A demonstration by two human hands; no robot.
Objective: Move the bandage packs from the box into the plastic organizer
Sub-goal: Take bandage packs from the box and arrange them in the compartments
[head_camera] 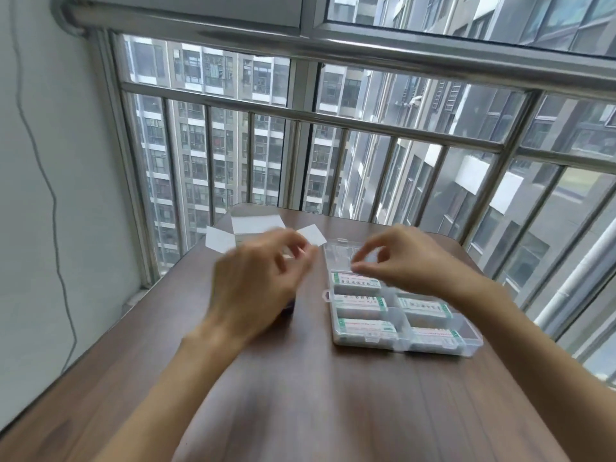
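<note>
**Five packs in organizer, box open at upper left**

We note the box (245,236) at centre frame, flaps spread, behind the left hand (256,288). That hand is blurred, its fingers curled near the box; we cannot tell whether it holds anything. The right hand (405,261) hovers over the organizer (400,310) with thumb and forefinger nearly meeting, nothing visible between them. We count five packs (361,303) in the organizer's compartments, right of centre on the table (300,395). A railing (333,121) fills the upper frame.
</note>
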